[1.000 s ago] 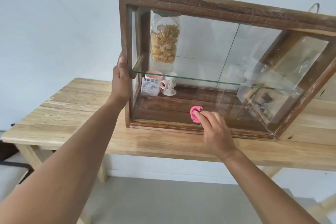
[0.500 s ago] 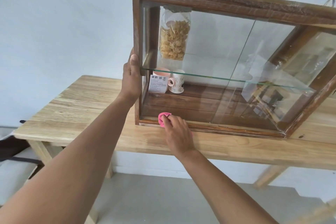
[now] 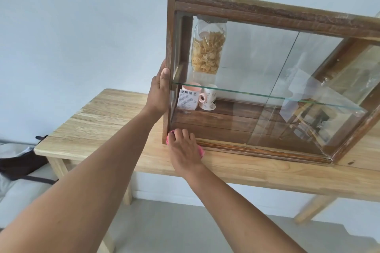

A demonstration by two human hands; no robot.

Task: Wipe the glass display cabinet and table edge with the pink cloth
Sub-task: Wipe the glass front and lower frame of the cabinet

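Change since earlier: the right hand (image 3: 185, 150) and the pink cloth (image 3: 170, 137) have been carried leftward along the bottom rail of the display cabinet (image 3: 267, 12), from near the middle of the front to its lower left corner; the left hand (image 3: 159, 92) has been kept on the left post.
Right hand: closed down over the pink cloth, fingers curled on top of it, pressing it into the lower left front corner where the frame meets the desk (image 3: 115, 121).
Pink cloth: mostly hidden under the right hand; a bunched pink edge is seen at the fingertips by the post, and a second bit is seen at the heel of the hand against the bottom rail.
Left hand: laid flat against the outer left post at shelf height, thumb on the front edge, fingers hidden behind; nothing else is held.
Desk: pale planked wood, its front edge just below the right wrist.
Display cabinet: dark worn wooden frame with sliding glass fronts and a glass shelf (image 3: 267, 95) across the middle.
Inside, lower level: a pink mug (image 3: 190, 91) with a printed label and a white patterned mug (image 3: 209, 98), set at the back left.
Inside, upper level: a clear bag of pale crisps (image 3: 207, 51) is seen at the left.
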